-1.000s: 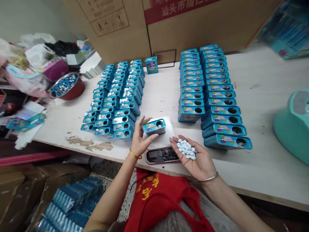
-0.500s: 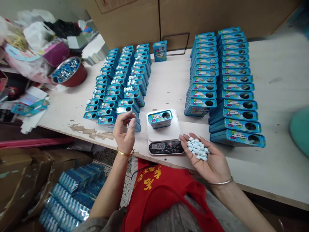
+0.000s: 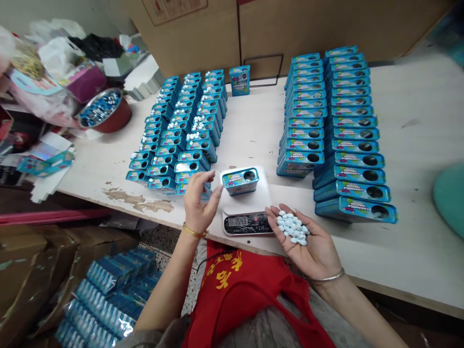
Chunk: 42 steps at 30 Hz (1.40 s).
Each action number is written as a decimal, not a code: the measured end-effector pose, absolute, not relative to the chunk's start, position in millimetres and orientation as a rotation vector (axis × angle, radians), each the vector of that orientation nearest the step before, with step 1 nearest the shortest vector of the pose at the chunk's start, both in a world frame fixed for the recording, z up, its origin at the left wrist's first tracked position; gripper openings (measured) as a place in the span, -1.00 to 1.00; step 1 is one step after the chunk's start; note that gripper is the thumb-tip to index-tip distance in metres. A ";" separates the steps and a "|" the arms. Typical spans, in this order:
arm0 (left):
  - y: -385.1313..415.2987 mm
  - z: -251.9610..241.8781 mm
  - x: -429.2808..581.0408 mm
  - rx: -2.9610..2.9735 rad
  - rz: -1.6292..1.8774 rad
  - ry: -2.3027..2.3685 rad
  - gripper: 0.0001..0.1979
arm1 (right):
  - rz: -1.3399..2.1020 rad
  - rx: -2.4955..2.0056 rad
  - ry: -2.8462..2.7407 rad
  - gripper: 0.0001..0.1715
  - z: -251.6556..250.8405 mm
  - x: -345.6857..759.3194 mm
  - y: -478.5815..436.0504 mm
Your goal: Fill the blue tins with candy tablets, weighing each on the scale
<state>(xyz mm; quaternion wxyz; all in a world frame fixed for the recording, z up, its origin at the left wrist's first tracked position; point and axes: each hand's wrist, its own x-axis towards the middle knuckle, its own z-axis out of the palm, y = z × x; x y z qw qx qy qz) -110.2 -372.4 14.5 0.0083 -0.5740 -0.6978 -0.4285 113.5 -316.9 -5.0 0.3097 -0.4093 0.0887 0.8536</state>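
Observation:
A blue candy tin [image 3: 239, 181] with a round hole in its top stands on a white digital scale [image 3: 264, 193], whose display glows with digits. My left hand [image 3: 200, 200] hovers just left of the scale, fingers apart and nothing in them. Cupped palm up at the scale's right front corner, my right hand [image 3: 315, 251] holds a heap of pale blue candies [image 3: 293, 227]. Rows of similar blue tins [image 3: 161, 169] stand to the left, many with candies on their tops. More tins [image 3: 306, 157] stand in two rows at the right.
A single tin [image 3: 239, 80] stands by a large cardboard box [image 3: 326, 24] at the back. A red bowl [image 3: 121, 116] of small blue and silver pieces sits at left, near bags and papers. Wrapped blue packs [image 3: 105, 295] lie below the table edge. A teal rounded object [image 3: 451, 198] is far right.
My left hand has moved right, from beside the left tins toward the scale, and its fingers have spread. My right hand with the candies has shifted slightly left.

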 end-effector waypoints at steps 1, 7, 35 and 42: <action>-368.7 16.2 -109.4 -1.851 -1.236 -2.147 -0.61 | 2.257 -1.082 0.236 -0.69 -5.2 112.8 -317.1; -342.3 26.7 -107.2 -2.109 -0.804 -2.095 -0.28 | 2.282 -1.052 0.259 -0.70 -4.5 107.9 -316.4; -330.5 43.6 -107.5 -2.383 -0.360 -2.117 -0.55 | 2.345 -0.932 0.313 -0.71 -3.0 106.8 -316.1; -280.2 43.8 -54.5 -2.639 -0.538 -1.788 -0.62 | 2.316 -0.973 0.352 -0.75 -15.5 121.3 -317.7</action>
